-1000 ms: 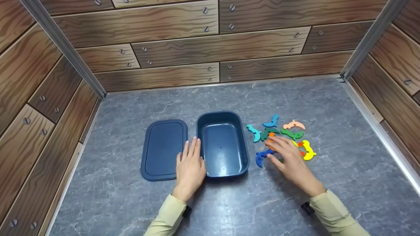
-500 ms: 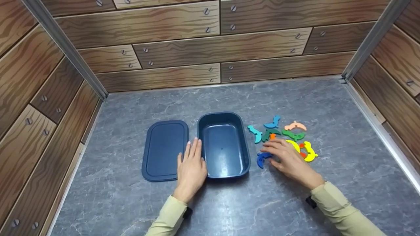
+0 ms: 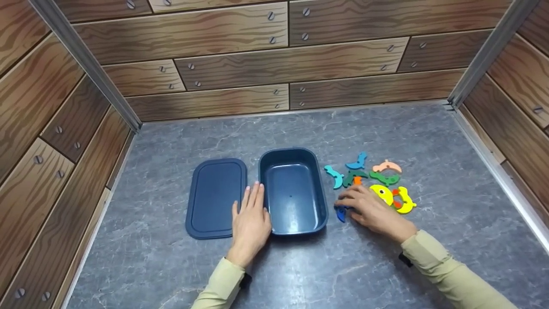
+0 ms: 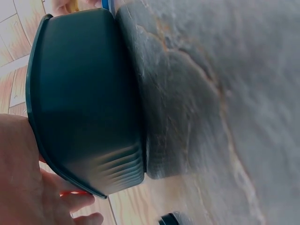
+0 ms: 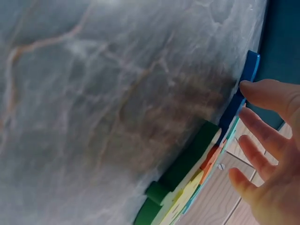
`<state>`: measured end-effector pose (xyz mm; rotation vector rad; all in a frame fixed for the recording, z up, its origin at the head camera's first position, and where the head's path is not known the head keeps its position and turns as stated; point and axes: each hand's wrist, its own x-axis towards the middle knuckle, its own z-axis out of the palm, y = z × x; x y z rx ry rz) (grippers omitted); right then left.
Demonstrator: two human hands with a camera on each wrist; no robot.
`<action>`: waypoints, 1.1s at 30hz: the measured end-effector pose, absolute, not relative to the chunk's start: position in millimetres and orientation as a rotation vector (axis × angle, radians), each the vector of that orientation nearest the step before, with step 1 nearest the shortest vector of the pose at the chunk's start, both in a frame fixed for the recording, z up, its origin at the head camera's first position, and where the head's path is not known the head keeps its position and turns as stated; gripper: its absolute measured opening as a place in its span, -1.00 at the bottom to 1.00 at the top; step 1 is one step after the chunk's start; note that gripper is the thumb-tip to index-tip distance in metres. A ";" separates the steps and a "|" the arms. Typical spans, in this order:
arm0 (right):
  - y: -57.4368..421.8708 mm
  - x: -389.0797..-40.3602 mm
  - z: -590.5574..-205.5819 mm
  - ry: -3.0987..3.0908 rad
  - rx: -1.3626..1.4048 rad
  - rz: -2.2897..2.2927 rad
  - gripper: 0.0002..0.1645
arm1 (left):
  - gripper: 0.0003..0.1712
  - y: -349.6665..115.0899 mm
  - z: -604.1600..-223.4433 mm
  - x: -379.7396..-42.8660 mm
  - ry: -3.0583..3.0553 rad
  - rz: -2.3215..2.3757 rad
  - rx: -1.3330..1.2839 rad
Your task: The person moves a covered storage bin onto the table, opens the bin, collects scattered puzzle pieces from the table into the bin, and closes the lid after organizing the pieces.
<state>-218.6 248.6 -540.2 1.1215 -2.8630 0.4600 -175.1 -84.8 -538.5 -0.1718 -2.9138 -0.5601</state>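
A dark blue rectangular container [image 3: 291, 193] stands lidless on the tabletop. My left hand [image 3: 251, 225] rests along its left side with straight fingers; in the left wrist view the hand [image 4: 23, 173] lies against the container's rim [image 4: 33, 89]. To the container's right, my right hand [image 3: 371, 210] bends over a dark blue curved toy piece [image 3: 341, 214]. In the right wrist view, thumb and index fingertip meet this blue piece [image 5: 236, 105], while the other fingers stay spread. Beside that hand lies a yellow round piece [image 3: 381, 194] with an eye and orange part.
A dark blue lid [image 3: 216, 197] lies flat left of the container. Several curved toy pieces lie close together: turquoise [image 3: 334, 177], blue [image 3: 357, 161], peach [image 3: 387, 166], green [image 3: 384, 177], yellow [image 3: 405, 201]. Wood-patterned walls [image 3: 231, 73] enclose the tabletop.
My right hand has moved left and down onto the dark blue piece, uncovering the yellow round piece. The left hand stays at the container's side.
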 end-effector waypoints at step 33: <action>242.7 -207.6 -547.6 -2.834 0.871 0.353 -0.74 | -0.31 -85.4 -538.4 -175.6 -2.920 -0.497 -0.218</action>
